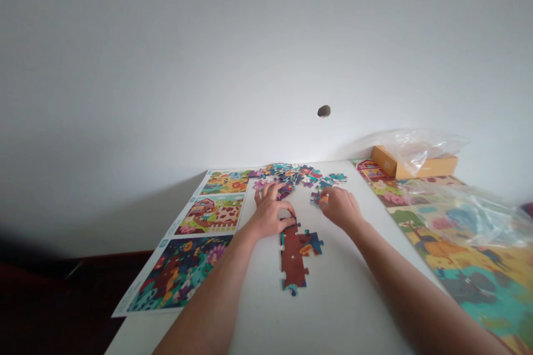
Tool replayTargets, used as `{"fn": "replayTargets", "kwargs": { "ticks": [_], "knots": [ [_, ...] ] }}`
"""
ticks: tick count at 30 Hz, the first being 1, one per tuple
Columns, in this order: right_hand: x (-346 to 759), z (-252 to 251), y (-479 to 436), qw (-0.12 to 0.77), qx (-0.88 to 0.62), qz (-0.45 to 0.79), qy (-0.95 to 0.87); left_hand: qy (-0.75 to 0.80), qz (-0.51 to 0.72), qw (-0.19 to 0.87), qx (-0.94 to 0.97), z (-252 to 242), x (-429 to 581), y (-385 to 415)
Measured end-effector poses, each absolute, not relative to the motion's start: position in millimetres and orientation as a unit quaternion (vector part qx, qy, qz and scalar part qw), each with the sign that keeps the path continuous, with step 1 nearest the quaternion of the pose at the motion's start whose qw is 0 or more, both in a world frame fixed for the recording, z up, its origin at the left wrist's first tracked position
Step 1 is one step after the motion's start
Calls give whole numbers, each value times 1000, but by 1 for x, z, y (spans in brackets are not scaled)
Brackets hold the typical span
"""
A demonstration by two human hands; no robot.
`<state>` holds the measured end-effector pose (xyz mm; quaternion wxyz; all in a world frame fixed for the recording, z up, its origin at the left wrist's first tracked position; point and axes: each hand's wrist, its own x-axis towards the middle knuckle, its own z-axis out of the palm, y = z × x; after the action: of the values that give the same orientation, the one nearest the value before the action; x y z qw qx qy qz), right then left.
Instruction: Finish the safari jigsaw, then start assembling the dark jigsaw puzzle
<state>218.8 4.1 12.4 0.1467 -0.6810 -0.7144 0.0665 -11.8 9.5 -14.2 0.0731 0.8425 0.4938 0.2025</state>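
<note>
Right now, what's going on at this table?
Jigsaw puzzle, part assembled. The person's left hand is spread, its lower fingers at the far end of a joined, mostly brown puzzle section on the white table. The right hand is at a few puzzle pieces near the main pile; its grip is unclear. A three-picture sheet lies to the left, an orange box to the right.

- Left hand (272,215), spread, touches the top of a partly joined brown jigsaw section (293,263) on the white surface (333,305).
- Right hand (340,206) is at the near edge of scattered jigsaw pieces (306,173).
- Orange box (439,167) under a clear plastic bag (416,147), right; printed picture sheet (214,215), left.
</note>
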Motion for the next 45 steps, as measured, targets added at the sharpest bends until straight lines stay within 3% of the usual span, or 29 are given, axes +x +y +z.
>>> {"fn": "replayTargets", "kwargs": {
  "ticks": [5, 9, 19, 24, 30, 33, 38, 45],
  "knots": [
    [228, 2, 12, 106, -731, 79, -669, 546, 222, 37, 807, -19, -11, 14],
    [219, -6, 13, 147, -692, 110, -698, 609, 207, 37, 765, -24, -12, 20],
    [206, -17, 26, 222, -635, 98, -734, 560, 203, 49, 802, -20, -11, 16],
    [201, -23, 29, 263, -520, 101, -806, 689, 222, -5, 690, -24, -11, 22],
    [198, -20, 24, 315, -377, 172, -854, 635, 215, 26, 741, -25, -11, 22],
    [198, -20, 24, 308, -424, 136, -841, 599, 237, 39, 764, -24, -10, 20],
    [197, -21, 25, 222, -539, 101, -806, 563, 247, 65, 786, -23, -11, 18],
    [198, -16, 22, 219, -490, 134, -833, 595, 234, 28, 769, -27, -10, 19]
  ]
}}
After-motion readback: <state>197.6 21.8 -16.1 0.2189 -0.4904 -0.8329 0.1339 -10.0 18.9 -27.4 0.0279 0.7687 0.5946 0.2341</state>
